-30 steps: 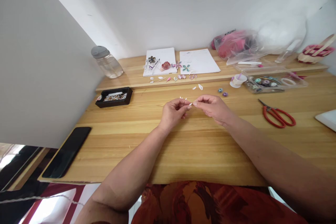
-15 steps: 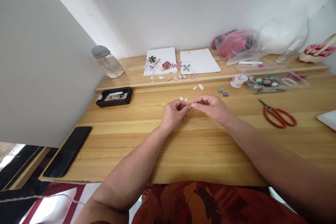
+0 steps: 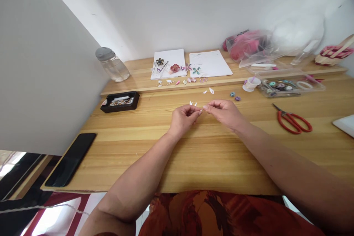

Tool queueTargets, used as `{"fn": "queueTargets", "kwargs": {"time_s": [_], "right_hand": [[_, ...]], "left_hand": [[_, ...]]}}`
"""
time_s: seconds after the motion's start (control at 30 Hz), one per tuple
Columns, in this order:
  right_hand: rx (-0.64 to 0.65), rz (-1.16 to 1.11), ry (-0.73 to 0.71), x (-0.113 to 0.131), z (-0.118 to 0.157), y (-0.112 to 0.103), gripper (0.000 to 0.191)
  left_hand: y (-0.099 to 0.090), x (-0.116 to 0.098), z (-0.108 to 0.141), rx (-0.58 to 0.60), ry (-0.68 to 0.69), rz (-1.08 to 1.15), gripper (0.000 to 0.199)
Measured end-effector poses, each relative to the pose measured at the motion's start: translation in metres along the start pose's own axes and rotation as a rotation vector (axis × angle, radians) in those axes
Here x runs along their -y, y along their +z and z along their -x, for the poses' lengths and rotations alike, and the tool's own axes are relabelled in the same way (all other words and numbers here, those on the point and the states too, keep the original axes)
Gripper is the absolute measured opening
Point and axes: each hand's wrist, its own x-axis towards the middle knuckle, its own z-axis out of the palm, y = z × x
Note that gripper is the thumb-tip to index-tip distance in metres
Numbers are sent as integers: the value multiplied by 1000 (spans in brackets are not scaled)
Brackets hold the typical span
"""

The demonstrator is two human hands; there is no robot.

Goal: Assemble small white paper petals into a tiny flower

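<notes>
- what's largest there?
- the wooden table point(image 3: 149, 169). over its middle, the left hand point(image 3: 182, 119) and the right hand point(image 3: 225, 115) are close together, each thumb pressed to its forefinger.
- next?
- red-handled scissors point(image 3: 290, 118), lying to the right.
- then?
- white slips point(image 3: 211, 90), beyond the hands.
- and smallest?
- a tiny white piece point(image 3: 201, 110), pinched in the left fingertips; whether the right ones grip it too, i can't tell.

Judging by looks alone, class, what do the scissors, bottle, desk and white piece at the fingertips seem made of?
Scissors: dark blades, probably metal; smooth, evenly red handles, likely plastic.
Bottle: likely clear plastic, as it is transparent; possibly glass.
Desk: wood or laminate, from its streaky grain and slight sheen.
White piece: too small to tell.
</notes>
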Motion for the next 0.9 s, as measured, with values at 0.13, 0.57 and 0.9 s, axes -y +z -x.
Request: {"fn": "queueTargets", "kwargs": {"time_s": [0.13,0.57,0.9], "right_hand": [[-14,-147,73,0,-3,0,43],[46,86,-33,3,3,1,31],[14,293,-129,5,4,0,25]], "left_hand": [[-1,-2,0,-2,-48,62,35],[-1,3,-1,-29,25,7,30],[-2,4,-1,-6,1,-85,26]]}}
